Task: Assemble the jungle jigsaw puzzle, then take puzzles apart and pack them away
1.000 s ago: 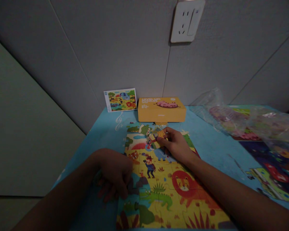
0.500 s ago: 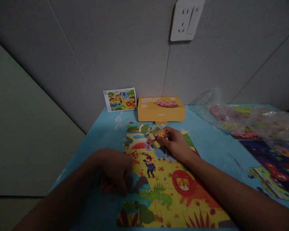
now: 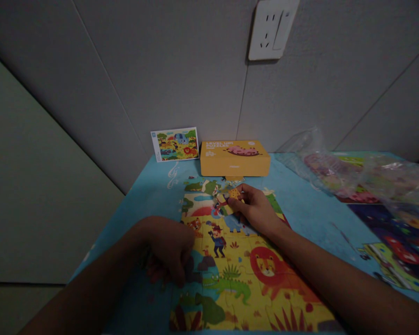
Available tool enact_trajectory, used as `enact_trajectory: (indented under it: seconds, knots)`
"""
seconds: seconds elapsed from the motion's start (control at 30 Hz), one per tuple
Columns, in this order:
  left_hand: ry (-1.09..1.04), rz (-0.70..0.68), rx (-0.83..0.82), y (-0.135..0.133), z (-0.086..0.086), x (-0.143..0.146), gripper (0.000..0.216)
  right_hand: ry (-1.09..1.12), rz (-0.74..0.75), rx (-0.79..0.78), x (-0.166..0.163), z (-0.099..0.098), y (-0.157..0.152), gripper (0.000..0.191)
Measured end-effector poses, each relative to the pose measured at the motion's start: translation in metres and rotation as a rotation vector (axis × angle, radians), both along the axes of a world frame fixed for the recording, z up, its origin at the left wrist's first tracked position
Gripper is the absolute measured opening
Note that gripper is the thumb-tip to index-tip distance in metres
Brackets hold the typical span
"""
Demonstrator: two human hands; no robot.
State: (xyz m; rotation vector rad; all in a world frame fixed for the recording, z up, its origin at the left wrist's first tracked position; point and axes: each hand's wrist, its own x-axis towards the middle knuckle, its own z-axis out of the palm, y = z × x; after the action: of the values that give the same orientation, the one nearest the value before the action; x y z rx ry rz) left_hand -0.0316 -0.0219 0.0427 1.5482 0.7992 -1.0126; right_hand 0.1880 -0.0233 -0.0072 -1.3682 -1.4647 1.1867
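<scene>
Between the thumb and fingers of my right hand (image 3: 253,204) is a yellow puzzle piece (image 3: 234,193), raised over the upper part of a jigsaw puzzle (image 3: 240,260). The puzzle shows a lion, a crocodile, an explorer and part of a blue elephant, its pieces joined across the lower area. My left hand (image 3: 171,249) rests at the puzzle's left edge, back up and fingers curled under. Something dark shows by its curled fingers, but I cannot make out what it is. My right forearm covers part of the puzzle's right side.
Behind the puzzle stands an orange puzzle box (image 3: 233,165) against the wall. A picture card (image 3: 176,145) leans beside it. To the right lie crumpled clear plastic bags (image 3: 314,163) and a dark blue printed sheet (image 3: 391,237) on the blue table cover (image 3: 132,200).
Almost nothing differs. The view has shifted very slightly, and the yellow piece in my right hand looks a little more tilted. Both hands stay in place.
</scene>
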Motion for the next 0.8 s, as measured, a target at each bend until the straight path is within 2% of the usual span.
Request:
enact_trajectory:
  seconds: [0.27, 0.47, 0.63, 0.73, 0.8]
  knots:
    - [-0.062, -0.033, 0.02, 0.003, -0.004, -0.004, 0.028, 0.018, -0.002, -0.024, -0.001, 0.001, 0.0, 0.022]
    - [-0.03, -0.015, 0.05, -0.003, -0.002, 0.002, 0.028, 0.014, 0.005, 0.008, 0.0, -0.001, 0.0, 0.021]
    - [-0.056, -0.028, 0.03, 0.003, 0.003, -0.008, 0.032, -0.01, -0.004, -0.004, -0.001, 0.003, -0.001, 0.02]
    - [-0.129, 0.038, -0.001, 0.007, 0.009, -0.016, 0.028, -0.017, -0.004, -0.001, -0.001, 0.003, -0.001, 0.02]
    - [-0.22, 0.106, 0.033, 0.007, 0.011, -0.019, 0.017, -0.019, -0.002, 0.007, -0.001, 0.003, 0.0, 0.02]
